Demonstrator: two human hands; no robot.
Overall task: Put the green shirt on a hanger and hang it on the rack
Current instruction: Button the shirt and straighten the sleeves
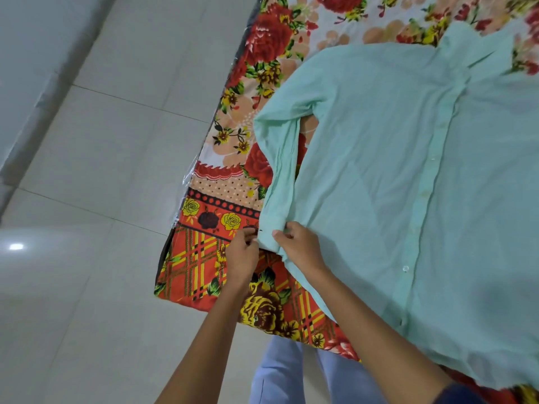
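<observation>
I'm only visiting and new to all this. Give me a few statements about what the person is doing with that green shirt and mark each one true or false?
1. The green shirt lies spread on a flowered bedsheet. True.
2. The shirt already hangs on a hanger. False: no hanger shows in this view, and the shirt lies flat.
3. Both hands are at the cuff of one sleeve, the left hand beside it and the right hand holding it. True.
4. The floor beside the bed is covered with dark carpet. False: it is pale tile.
5. The shirt's collar points toward the person. False: the collar lies at the far end, and the hem is nearest.
</observation>
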